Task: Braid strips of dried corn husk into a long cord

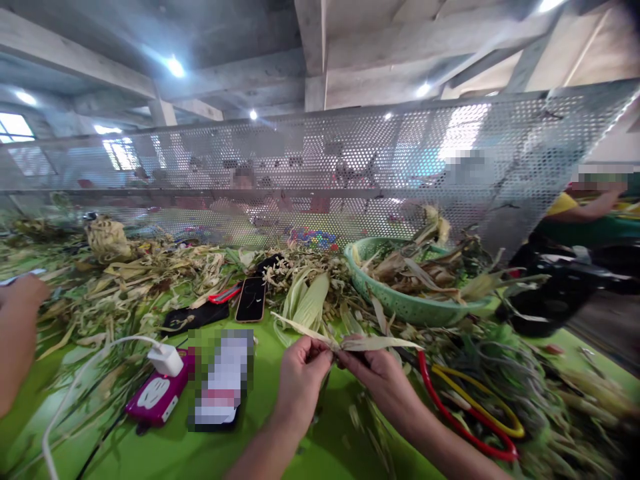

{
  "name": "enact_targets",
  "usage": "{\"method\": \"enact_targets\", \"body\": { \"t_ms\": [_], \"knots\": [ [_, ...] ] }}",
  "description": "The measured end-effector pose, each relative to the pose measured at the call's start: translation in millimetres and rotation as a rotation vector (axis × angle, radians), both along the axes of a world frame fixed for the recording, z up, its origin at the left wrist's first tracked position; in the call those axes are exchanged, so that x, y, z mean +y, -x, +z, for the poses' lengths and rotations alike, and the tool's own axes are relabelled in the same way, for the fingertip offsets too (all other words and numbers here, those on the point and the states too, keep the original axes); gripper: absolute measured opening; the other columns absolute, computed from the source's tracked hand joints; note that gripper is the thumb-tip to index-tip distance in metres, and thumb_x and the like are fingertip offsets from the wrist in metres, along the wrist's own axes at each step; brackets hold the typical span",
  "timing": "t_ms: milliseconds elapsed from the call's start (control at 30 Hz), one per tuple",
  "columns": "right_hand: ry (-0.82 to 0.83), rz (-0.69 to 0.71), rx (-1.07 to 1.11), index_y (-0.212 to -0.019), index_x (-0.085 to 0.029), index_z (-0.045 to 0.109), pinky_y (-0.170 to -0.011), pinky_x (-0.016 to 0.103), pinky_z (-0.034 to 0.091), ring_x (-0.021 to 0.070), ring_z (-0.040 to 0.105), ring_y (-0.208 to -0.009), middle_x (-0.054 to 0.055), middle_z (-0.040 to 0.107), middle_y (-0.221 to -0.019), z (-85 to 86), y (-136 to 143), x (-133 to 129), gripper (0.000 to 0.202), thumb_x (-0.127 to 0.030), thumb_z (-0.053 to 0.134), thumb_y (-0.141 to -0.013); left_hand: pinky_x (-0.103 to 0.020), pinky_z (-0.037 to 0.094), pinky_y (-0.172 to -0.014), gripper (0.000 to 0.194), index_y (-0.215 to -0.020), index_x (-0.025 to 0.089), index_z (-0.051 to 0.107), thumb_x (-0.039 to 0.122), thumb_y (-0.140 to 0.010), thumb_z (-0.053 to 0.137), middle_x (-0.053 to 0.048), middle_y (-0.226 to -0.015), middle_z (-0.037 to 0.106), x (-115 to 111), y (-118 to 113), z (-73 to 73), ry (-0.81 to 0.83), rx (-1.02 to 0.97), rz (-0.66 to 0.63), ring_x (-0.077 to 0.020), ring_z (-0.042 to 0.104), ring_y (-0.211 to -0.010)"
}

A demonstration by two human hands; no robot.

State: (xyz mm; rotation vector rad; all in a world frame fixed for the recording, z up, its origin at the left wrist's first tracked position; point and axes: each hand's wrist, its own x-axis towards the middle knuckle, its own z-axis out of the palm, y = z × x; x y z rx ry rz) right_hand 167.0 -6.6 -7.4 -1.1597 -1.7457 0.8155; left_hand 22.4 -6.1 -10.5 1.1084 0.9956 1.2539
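Observation:
Strips of pale corn husk (383,343) stretch between my two hands over the green table. My left hand (306,368) pinches one end, with a narrow strip sticking out to its upper left. Close beside it, my right hand (376,372) is closed on the husk, and a wider strip points right from it. The fingertips of both hands almost meet, so the spot between them is partly hidden. Just behind my hands lies a larger light-green corn husk (311,303). A red-handled tool with a yellow loop (465,413) rests to the right of my right hand.
A green basket (395,303) of husks stands behind on the right. Phones (251,300), a purple power strip (160,393) and a white cable lie to the left. A perforated metal screen (300,173) rises behind. Another person's arm (20,333) reaches in at far left.

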Motion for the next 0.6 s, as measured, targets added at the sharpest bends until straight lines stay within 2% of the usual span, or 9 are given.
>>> {"method": "enact_targets", "body": {
  "t_ms": [167,400,500,600],
  "knots": [
    [0.087,-0.021,0.141,-0.067,-0.017,0.061,-0.065,0.026,0.041,0.0176,0.053,-0.070,0.002,0.058,-0.071,-1.1,0,1,0.031,-0.044,0.058,-0.082,-0.022,0.037,-0.059,0.015,-0.073,0.014,0.063,0.029,-0.070,0.064,-0.001,-0.063,0.059,1,0,-1.7,-0.004,0.015,0.013,-0.0123,0.050,-0.060],
    [0.373,-0.015,0.490,-0.069,-0.015,0.063,-0.064,0.025,0.043,0.0160,0.054,-0.069,0.003,0.060,-0.072,3.0,2,-5,0.034,-0.049,0.067,-0.073,-0.025,0.043,-0.069,0.019,-0.077,0.014,0.062,0.032,-0.072,0.067,-0.002,-0.071,0.062,2,4,3.7,-0.085,-0.097,-0.124,-0.0140,0.055,-0.069],
    [0.409,-0.019,0.484,-0.072,-0.015,0.064,-0.060,0.024,0.043,0.0150,0.053,-0.065,0.003,0.059,-0.071,7.4,1,-7,0.036,-0.051,0.066,-0.073,-0.027,0.043,-0.073,0.018,-0.079,0.015,0.062,0.032,-0.075,0.065,-0.003,-0.075,0.063,2,7,5.9,-0.102,-0.110,-0.185,-0.0146,0.056,-0.072],
    [0.363,0.002,0.406,-0.070,-0.015,0.065,-0.060,0.024,0.044,0.0168,0.055,-0.069,0.005,0.062,-0.074,11.9,-1,-5,0.041,-0.056,0.064,-0.073,-0.027,0.043,-0.075,0.021,-0.082,0.015,0.063,0.035,-0.075,0.065,-0.003,-0.078,0.064,4,8,3.7,-0.091,-0.149,-0.225,-0.0150,0.057,-0.075]
  ]
}}
